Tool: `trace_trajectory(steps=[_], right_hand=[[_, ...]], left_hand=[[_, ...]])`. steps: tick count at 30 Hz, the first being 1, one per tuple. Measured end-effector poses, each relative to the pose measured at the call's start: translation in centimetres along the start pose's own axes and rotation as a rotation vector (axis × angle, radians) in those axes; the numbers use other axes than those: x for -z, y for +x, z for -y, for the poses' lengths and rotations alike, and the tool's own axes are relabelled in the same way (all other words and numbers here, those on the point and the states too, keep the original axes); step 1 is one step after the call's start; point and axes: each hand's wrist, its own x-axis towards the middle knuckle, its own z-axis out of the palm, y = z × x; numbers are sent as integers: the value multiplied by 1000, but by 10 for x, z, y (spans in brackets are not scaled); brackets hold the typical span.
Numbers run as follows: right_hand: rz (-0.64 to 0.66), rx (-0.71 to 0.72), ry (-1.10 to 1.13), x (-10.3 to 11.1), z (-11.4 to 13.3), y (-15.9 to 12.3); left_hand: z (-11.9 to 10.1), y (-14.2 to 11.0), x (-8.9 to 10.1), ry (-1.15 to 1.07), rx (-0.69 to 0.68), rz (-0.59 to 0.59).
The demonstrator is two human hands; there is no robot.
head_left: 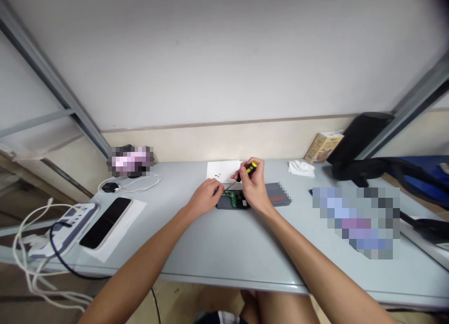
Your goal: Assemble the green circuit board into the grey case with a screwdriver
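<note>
An opened electronic device (pixel 224 202) with a dark grey case lies on the table, its green circuit board (pixel 234 200) exposed. My left hand (pixel 206 196) is closed at the device's left end, fingertips on its upper left corner. In my right hand (pixel 254 188) is a black and yellow screwdriver (pixel 251 168), fingers wrapped round its handle. The thin shaft slants down and left toward the board near my left fingertips; whether its tip touches anything is too small to tell. Behind the device, several tiny dark screws (pixel 217 175) rest on a white sheet of paper (pixel 213 168).
A grey panel (pixel 275 193) lies just right of the device. On the left are a phone (pixel 107 222), a power strip (pixel 66 228) and tangled cables (pixel 33 268). Crumpled tissue (pixel 300 169), a yellow box (pixel 323 147) and a black object (pixel 363 139) stand at the right.
</note>
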Motion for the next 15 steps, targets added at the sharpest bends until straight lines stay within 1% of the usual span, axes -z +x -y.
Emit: trace_trajectory(steps=[15], right_hand=[[16, 14, 10, 0, -4, -3]], left_hand=[[3, 0, -2, -1, -1, -13]])
